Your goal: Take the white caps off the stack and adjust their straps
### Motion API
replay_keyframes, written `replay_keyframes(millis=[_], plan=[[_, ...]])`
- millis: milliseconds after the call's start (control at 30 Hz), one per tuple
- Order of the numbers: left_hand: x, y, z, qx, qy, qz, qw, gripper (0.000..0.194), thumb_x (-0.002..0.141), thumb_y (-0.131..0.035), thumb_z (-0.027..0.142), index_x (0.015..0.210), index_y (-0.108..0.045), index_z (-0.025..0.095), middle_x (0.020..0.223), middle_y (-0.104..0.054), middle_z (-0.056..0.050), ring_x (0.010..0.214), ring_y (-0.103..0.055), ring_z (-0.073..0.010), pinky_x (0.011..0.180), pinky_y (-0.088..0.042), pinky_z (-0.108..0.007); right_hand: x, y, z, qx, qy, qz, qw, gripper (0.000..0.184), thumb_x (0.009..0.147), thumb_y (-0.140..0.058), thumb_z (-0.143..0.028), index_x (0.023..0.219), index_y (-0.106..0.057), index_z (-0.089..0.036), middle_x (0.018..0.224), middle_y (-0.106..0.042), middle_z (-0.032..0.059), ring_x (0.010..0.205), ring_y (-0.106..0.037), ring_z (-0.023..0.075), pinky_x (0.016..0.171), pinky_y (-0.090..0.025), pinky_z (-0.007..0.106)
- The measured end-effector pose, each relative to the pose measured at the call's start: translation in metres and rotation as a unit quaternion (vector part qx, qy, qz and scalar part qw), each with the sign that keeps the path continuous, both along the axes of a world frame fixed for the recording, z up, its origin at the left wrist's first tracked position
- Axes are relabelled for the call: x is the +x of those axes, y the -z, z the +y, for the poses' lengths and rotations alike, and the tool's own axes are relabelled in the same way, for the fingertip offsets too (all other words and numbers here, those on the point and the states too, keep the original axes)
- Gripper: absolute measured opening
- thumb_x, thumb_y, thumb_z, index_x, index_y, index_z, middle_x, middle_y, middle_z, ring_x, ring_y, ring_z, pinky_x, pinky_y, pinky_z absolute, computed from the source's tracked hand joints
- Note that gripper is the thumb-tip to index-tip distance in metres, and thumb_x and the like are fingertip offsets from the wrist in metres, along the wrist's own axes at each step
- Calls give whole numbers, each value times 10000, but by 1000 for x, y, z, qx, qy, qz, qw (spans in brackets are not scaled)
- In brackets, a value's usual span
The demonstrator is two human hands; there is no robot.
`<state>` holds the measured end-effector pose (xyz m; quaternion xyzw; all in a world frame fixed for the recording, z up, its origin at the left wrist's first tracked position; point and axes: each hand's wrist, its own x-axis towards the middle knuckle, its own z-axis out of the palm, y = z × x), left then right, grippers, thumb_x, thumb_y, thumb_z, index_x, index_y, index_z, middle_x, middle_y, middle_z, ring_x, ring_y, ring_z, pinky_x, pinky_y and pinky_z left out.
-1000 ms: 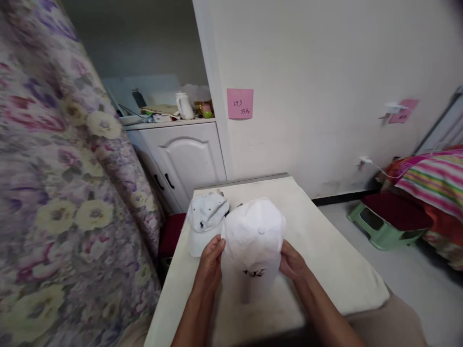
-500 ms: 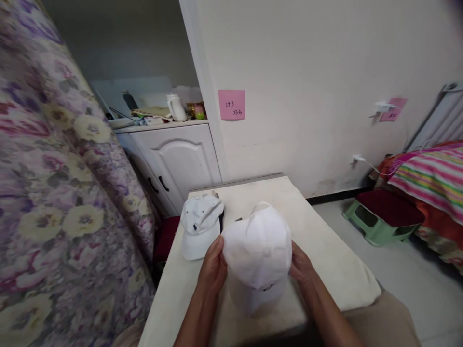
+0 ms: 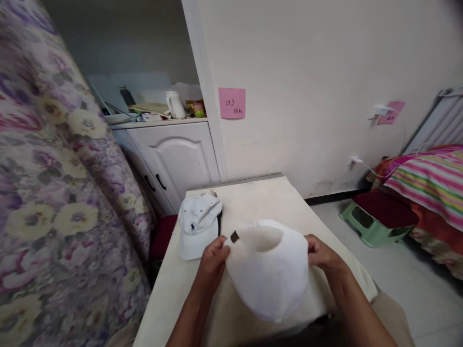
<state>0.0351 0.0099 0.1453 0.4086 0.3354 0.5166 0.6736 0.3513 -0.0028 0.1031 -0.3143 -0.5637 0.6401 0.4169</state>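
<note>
"Over the near half of the table (image 3: pixel 249 193), where exactly is the white cap (image 3: pixel 269 279)?"

"Between the two hands, with its rounded crown toward the near side and an opening at its far edge. A small dark patch (image 3: pixel 235 236) sits at the far left of that edge. I cannot tell whether the crown touches the tabletop."

"How is each hand set?"

"The left hand (image 3: pixel 212 260) pinches the left edge between thumb and fingers. The right hand (image 3: pixel 323 253) pinches the right edge, though some of its fingertips are hidden behind the fabric."

"What would make this handling go well?"

"Equal, light pinches, I'd say. The fabric looks soft, so a harder pull from one side would probably skew the opening and crease the crown. Keeping the grip on the edges should leave the panels smooth."

"Anything to mind on the left?"

"Yes, the pale cap (image 3: pixel 199 224) with the dark emblem (image 3: pixel 193 225). It rests on the table to the far left of the held one, brim toward the near side. The left hand is just beside that brim; whether they touch, I can't say. I'd keep that elbow and wrist steady, because a careless sweep could nudge it."
</note>
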Motion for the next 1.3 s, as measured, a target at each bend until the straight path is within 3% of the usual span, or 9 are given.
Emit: replay_keyframes(millis=[167, 300, 400, 500, 567, 633, 833, 1133, 1300], plan=[[-4, 9, -30, 21, 97, 150, 984, 387, 720, -752, 507, 710, -583, 159, 622, -536, 13, 560, -448, -112, 536, -317, -224, 11, 13, -36, -27, -122, -60, 990, 430, 572, -851, -544, 723, -759, -153, 598, -622, 1, 540, -511, 131, 553, -419, 239], [-7, 0, -48, 99, 165, 286, 939, 391, 819, -643, 536, 698, -565, 172, 645, -495, 19, 610, -417, -127, 564, -289, -243, 17, 16, -57, -38, -160, -101, 981, 527, 543, -842, -620, 780, -760, -157, 652, -627, 11, 561, -509, 130, 548, -414, 235], [-10, -3, -62, 141, 186, 385, 893, 347, 881, -578, 509, 762, -617, 186, 708, -549, 2, 697, -471, -159, 628, -324, -259, 23, 18, -66, -40, -142, -100, 984, 630, 506, -810, -709, 873, -765, -199, 740, -692, 59, 680, -610, 204, 680, -486, 308], [-10, -1, -76, 132, 192, 436, 869, 305, 899, -558, 491, 822, -645, 209, 765, -587, -9, 757, -503, -183, 676, -347, -270, 19, 23, -63, -42, -15, -107, 993, 549, 692, -683, -714, 952, -744, -234, 859, -715, 107, 793, -643, 250, 771, -489, 367], [-10, 3, -83, 118, 181, 433, 875, 301, 894, -560, 496, 816, -641, 216, 757, -586, -9, 755, -504, -189, 683, -353, -276, 8, 32, -57, -23, 109, -164, 980, 404, 807, -635, -601, 935, -738, -232, 921, -703, 118, 835, -624, 248, 776, -474, 366], [-11, 7, -87, 103, 159, 415, 890, 314, 881, -570, 510, 789, -630, 215, 743, -583, -10, 749, -498, -193, 679, -355, -281, -5, 46, -51, -14, 180, -228, 957, 364, 776, -692, -529, 960, -732, -217, 863, -692, 82, 804, -608, 249, 761, -475, 382], [-17, 11, -87, 78, 129, 369, 917, 333, 844, -604, 533, 753, -629, 214, 701, -583, -10, 722, -487, -193, 638, -361, -274, -36, 79, -37, -16, 202, -146, 968, 444, 736, -748, -399, 1140, -696, -223, 1167, -694, 102, 1056, -628, 307, 940, -470, 451], [9, 14, -50, 99, 46, 363, 925, 251, 873, -581, 417, 742, -573, 203, 626, -514, 23, 614, -455, -157, 567, -325, -251, -39, 63, 32, 0, 256, -152, 955, 322, 708, -732, -385, 962, -737, -188, 934, -736, 74, 870, -642, 269, 826, -491, 420], [13, 18, -37, 83, 20, 361, 928, 186, 856, -593, 369, 765, -591, 207, 616, -509, 30, 589, -456, -153, 546, -329, -245, -17, 31, 9, 18, 242, -182, 953, 345, 834, -624, -511, 837, -740, -186, 852, -719, 61, 862, -623, 253, 837, -465, 385]])
